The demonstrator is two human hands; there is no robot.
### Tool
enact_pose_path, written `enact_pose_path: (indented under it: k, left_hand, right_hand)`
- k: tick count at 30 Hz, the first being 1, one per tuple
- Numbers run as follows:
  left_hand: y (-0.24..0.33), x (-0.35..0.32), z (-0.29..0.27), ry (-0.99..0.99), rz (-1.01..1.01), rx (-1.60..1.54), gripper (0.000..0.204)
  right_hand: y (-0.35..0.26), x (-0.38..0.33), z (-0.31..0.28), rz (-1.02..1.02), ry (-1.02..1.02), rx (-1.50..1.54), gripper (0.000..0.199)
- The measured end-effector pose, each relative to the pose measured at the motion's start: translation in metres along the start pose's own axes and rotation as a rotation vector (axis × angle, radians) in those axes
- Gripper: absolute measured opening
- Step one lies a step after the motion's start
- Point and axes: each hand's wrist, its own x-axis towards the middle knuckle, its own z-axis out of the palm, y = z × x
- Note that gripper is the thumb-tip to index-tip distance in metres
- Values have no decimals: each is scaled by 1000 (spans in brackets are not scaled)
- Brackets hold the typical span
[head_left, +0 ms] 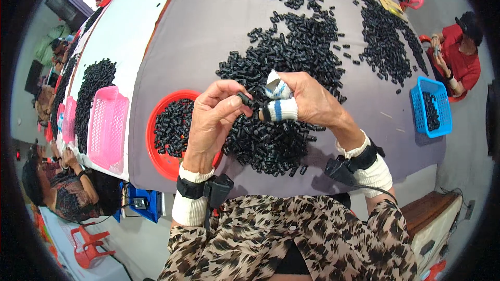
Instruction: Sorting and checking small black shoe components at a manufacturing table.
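A small black ribbed cylindrical piece (246, 99) is pinched between the thumb and fingers of my left hand (214, 117). My right hand (315, 99) is right beside it, closed, its thumb and forefinger wrapped in white cloth covers (281, 109) with blue stripes. Whether these covered fingertips grip the same piece or another I cannot tell. Beneath and beyond both hands spreads a large heap of like black pieces (291, 47). Left of my left hand stands a round red tray (152, 140) holding many more, partly hidden by my forearm.
A grey cloth (179, 47) covers the table. Further heaps (383, 41) lie at the far right, near a blue basket (439, 131) with some pieces. Leftward, a pink basket (108, 125) stands on a white-covered table. Other people sit around, one in red (463, 62) at the right.
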Motion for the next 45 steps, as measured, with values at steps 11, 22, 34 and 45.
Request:
enact_pose_path:
  k: [11,22,34,45]
  left_hand:
    - [12,-9,3,-117,43,-213,22]
    - [12,-5,7,3,20,-169,13]
    - [3,-4,12,-44,-152,-68,25]
    - [-9,-1,18,107,-118,-256,26]
  right_hand:
    - [-22,18,21,-62,-46,-192,35]
    - [-21,16,20,-42,109,-150,23]
    - [-12,10,2,-134,56,-148,22]
    - [-4,2,15,-306,211,-227,27]
